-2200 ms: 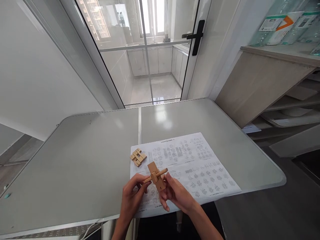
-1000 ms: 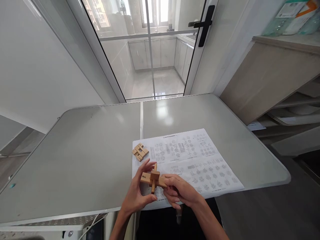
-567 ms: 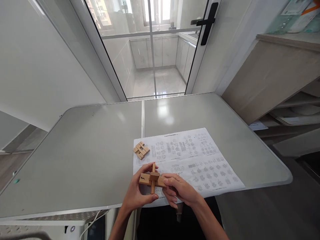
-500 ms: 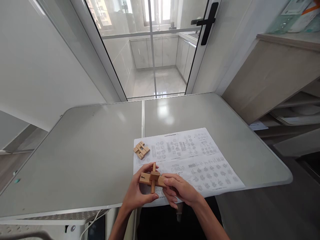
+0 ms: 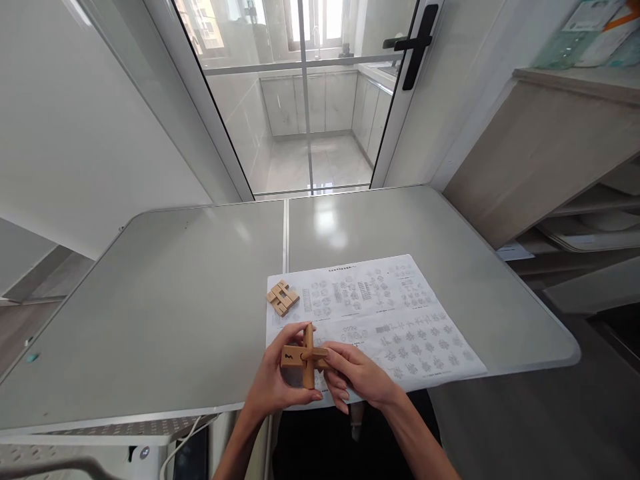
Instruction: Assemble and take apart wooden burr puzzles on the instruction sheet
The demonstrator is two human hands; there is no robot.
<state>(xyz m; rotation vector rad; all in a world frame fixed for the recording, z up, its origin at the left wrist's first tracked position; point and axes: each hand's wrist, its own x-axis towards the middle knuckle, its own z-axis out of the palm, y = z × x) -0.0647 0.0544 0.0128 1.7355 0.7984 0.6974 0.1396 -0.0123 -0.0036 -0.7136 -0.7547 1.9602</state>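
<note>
Both hands hold a cross-shaped wooden interlocking puzzle above the near edge of the sheet. My left hand grips its upright piece, index finger at the top and thumb at the bottom. A dark mark shows on the flat piece by the left fingers. My right hand pinches the right end between thumb and fingers, hiding part of that end. Beyond the hands, several interlocked flat wooden pieces lie on the printed instruction sheet.
The grey table has a seam down its middle. Behind it stands a glass door with a black handle. A wooden shelf rises at the right. Below the left front edge are a white perforated surface and a cable.
The puzzle has turned in my hands: the piece that crossed its front at a slant now points right, under my right fingers. The flat pieces on the sheet stay put.
</note>
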